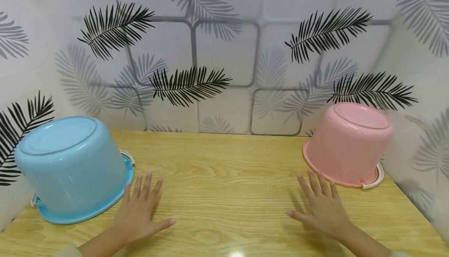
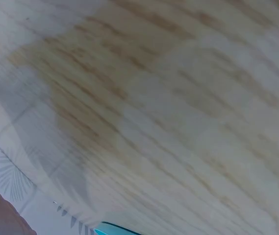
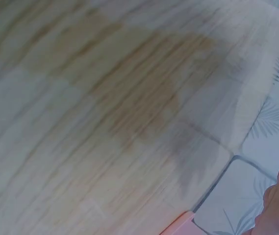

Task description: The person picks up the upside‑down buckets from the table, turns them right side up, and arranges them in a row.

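Note:
My left hand (image 1: pixel 137 214) has its fingers spread over the wooden table, palm down and holding nothing. Close to its fingertips, on the left, a light blue bucket (image 1: pixel 80 171) stands upside down on its rim. On the other side my right hand (image 1: pixel 324 210) is spread the same way, with nothing in it. Just beyond its fingers sits an upside-down pink bucket (image 1: pixel 350 148). In the left wrist view only an edge of the blue bucket (image 2: pixel 114 229) shows; the right wrist view catches the pink bucket's rim (image 3: pixel 178 224). What lies under either bucket is hidden.
The wood-grain table (image 1: pixel 224 179) runs back to a wall (image 1: pixel 224 109) with a leaf pattern. A white handle (image 1: pixel 375 177) lies along the pink bucket's rim, and another white handle (image 1: pixel 128 156) shows behind the blue one. The table's right edge is near the pink bucket.

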A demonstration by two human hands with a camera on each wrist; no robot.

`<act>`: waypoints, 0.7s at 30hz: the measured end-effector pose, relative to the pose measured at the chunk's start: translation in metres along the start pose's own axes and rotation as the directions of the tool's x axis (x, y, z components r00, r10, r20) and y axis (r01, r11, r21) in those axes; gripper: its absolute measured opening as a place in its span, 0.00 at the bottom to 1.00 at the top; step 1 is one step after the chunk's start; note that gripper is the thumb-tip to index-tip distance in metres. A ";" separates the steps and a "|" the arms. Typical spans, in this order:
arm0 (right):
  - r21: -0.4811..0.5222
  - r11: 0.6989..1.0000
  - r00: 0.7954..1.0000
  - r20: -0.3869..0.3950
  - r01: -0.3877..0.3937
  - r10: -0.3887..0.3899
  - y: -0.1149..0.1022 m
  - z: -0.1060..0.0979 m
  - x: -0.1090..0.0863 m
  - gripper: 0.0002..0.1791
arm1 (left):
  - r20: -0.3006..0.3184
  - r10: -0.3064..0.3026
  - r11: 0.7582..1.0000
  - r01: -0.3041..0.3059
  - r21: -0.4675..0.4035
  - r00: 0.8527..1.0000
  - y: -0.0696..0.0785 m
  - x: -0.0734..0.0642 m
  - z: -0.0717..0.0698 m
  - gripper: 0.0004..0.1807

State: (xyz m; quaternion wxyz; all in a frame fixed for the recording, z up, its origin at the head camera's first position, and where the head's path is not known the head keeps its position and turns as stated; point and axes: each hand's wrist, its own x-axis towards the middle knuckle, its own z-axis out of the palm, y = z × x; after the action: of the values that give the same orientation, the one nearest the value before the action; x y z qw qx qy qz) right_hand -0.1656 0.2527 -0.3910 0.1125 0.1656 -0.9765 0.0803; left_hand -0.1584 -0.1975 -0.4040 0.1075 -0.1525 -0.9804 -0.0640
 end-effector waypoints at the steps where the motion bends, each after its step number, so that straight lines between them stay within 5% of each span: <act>1: 0.008 1.000 1.000 0.010 0.000 0.000 -0.001 0.000 0.001 0.55 | -0.002 0.000 1.000 0.000 0.000 1.000 -0.001 -0.001 0.000 0.56; 21: 0.037 0.994 0.994 0.032 0.107 -0.108 -0.044 0.010 0.030 0.52 | 0.045 -0.074 0.991 0.078 -0.107 0.996 -0.021 -0.026 0.006 0.55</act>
State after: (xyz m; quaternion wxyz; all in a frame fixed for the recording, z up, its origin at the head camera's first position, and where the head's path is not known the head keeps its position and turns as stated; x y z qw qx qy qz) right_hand -0.1799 0.2005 -0.3880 0.0971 0.2212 -0.9663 0.0886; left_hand -0.1413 -0.2236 -0.4173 0.0764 -0.1219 -0.9825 -0.1183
